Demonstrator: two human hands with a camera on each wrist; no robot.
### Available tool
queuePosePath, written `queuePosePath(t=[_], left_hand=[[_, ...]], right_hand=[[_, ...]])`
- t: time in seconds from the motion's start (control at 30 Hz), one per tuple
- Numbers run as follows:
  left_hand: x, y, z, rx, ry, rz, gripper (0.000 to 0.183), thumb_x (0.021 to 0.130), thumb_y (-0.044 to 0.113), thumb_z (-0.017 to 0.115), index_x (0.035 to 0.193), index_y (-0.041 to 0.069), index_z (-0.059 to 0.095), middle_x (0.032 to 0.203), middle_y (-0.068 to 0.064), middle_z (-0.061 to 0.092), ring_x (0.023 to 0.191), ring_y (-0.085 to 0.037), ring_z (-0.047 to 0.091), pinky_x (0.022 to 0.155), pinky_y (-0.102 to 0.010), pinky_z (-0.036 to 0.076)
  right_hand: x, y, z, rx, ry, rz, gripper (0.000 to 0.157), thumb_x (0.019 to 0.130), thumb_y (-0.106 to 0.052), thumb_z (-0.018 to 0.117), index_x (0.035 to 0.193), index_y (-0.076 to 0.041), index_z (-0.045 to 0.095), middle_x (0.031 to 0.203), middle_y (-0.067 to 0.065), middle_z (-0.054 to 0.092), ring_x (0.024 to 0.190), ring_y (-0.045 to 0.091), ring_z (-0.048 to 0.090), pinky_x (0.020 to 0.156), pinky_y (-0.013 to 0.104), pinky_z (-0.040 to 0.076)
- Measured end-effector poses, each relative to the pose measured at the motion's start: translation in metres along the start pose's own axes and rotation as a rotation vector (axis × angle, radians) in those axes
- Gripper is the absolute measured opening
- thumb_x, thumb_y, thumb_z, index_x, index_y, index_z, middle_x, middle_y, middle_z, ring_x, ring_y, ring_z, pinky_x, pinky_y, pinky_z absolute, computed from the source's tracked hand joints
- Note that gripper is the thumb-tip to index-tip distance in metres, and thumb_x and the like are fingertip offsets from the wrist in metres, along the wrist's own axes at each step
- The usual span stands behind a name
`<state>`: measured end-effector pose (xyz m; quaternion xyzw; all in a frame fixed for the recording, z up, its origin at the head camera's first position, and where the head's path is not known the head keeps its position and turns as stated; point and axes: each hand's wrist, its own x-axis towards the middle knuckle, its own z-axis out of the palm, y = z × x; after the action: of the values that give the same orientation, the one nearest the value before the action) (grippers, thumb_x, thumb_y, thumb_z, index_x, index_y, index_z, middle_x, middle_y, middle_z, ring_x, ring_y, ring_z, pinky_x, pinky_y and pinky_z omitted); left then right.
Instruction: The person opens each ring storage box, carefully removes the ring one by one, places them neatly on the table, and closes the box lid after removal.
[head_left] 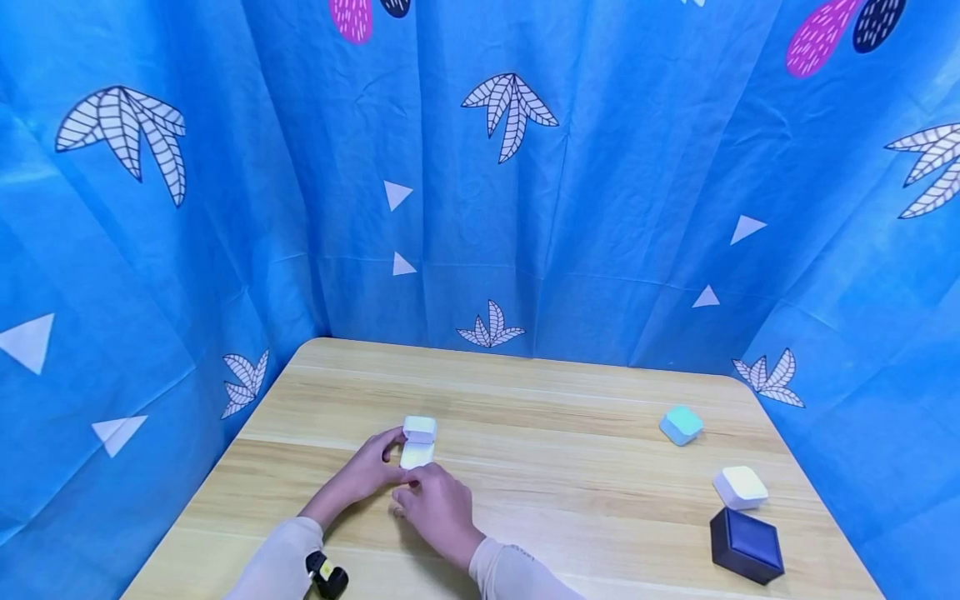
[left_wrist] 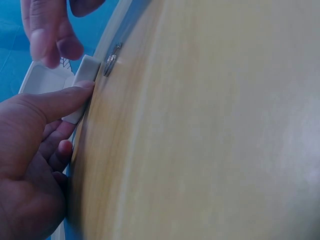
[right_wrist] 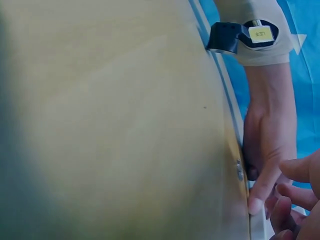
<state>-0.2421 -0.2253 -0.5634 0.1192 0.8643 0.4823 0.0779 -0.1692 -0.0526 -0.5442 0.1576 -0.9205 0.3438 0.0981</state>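
A small white ring box (head_left: 418, 454) stands on the table with its lid raised. My left hand (head_left: 367, 471) grips it, the thumb along its front side in the left wrist view. A silver ring (left_wrist: 112, 60) lies on the wood just in front of the box; the right hand hides it in the head view. My right hand (head_left: 442, 508) hovers at the front of the box, its fingers (left_wrist: 45, 37) loosely bent. Nothing shows between them in the left wrist view. Whether they touch the box is unclear.
On the right side of the table stand a mint-green box (head_left: 682, 425), a white box (head_left: 741, 487) and a dark navy box (head_left: 746, 546). Blue patterned curtain (head_left: 480, 208) hangs round the wooden table (head_left: 570, 467). A black wrist camera (head_left: 327, 577) sits on the left sleeve.
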Motion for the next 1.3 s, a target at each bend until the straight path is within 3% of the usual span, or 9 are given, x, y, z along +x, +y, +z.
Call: queuePosePath(t=[0.13, 0.3, 0.5, 0.8, 1.0, 1.3], left_hand=[[-0.001, 0.000, 0.000, 0.013, 0.010, 0.009, 0.070, 0.076, 0.026, 0.088, 0.138, 0.009, 0.058, 0.107, -0.006, 0.061, 0.081, -0.018, 0.044, 0.066, -0.024, 0.039], [-0.004, 0.000, 0.000, 0.025, 0.023, 0.013, 0.074, 0.078, 0.015, 0.085, 0.144, 0.005, 0.052, 0.121, -0.007, 0.062, 0.087, -0.019, 0.045, 0.072, -0.025, 0.041], [-0.005, 0.002, -0.001, 0.027, 0.005, 0.029, 0.079, 0.076, 0.015, 0.085, 0.146, 0.005, 0.049, 0.123, -0.008, 0.062, 0.086, -0.020, 0.045, 0.071, -0.024, 0.041], [-0.006, 0.001, 0.001, 0.008, 0.006, 0.017, 0.072, 0.077, 0.015, 0.086, 0.142, 0.011, 0.055, 0.102, -0.004, 0.059, 0.082, -0.018, 0.044, 0.066, -0.025, 0.039], [-0.005, 0.001, 0.002, -0.005, 0.010, 0.039, 0.072, 0.075, 0.016, 0.087, 0.140, 0.012, 0.057, 0.109, -0.003, 0.062, 0.089, -0.020, 0.045, 0.076, -0.028, 0.039], [-0.006, -0.002, 0.003, -0.001, 0.007, 0.024, 0.073, 0.074, 0.016, 0.088, 0.140, 0.011, 0.057, 0.099, -0.004, 0.058, 0.082, -0.020, 0.044, 0.069, -0.027, 0.039]], right_hand=[[0.003, -0.001, -0.004, -0.007, 0.014, -0.003, 0.019, 0.085, -0.034, 0.079, 0.100, -0.023, 0.079, 0.090, -0.009, 0.070, 0.073, -0.003, 0.058, 0.063, 0.021, 0.042], [0.007, -0.001, -0.009, 0.010, 0.014, 0.004, 0.020, 0.086, -0.035, 0.078, 0.101, -0.022, 0.078, 0.093, -0.008, 0.072, 0.071, -0.003, 0.057, 0.064, 0.022, 0.042], [0.011, -0.001, -0.015, -0.002, 0.045, -0.014, 0.023, 0.085, -0.035, 0.079, 0.102, -0.019, 0.077, 0.095, -0.006, 0.073, 0.073, 0.001, 0.062, 0.063, 0.021, 0.043], [0.019, 0.001, -0.025, -0.023, 0.082, 0.014, 0.025, 0.084, -0.036, 0.080, 0.103, -0.021, 0.078, 0.095, -0.006, 0.073, 0.080, 0.010, 0.068, 0.064, 0.027, 0.046], [0.026, 0.004, -0.030, 0.008, 0.090, 0.040, 0.027, 0.086, -0.037, 0.078, 0.108, -0.020, 0.077, 0.099, -0.005, 0.074, 0.085, 0.015, 0.070, 0.067, 0.031, 0.048], [0.033, 0.005, -0.036, 0.025, 0.106, 0.081, 0.027, 0.087, -0.037, 0.077, 0.108, -0.020, 0.077, 0.102, -0.004, 0.074, 0.090, 0.017, 0.070, 0.073, 0.036, 0.049]])
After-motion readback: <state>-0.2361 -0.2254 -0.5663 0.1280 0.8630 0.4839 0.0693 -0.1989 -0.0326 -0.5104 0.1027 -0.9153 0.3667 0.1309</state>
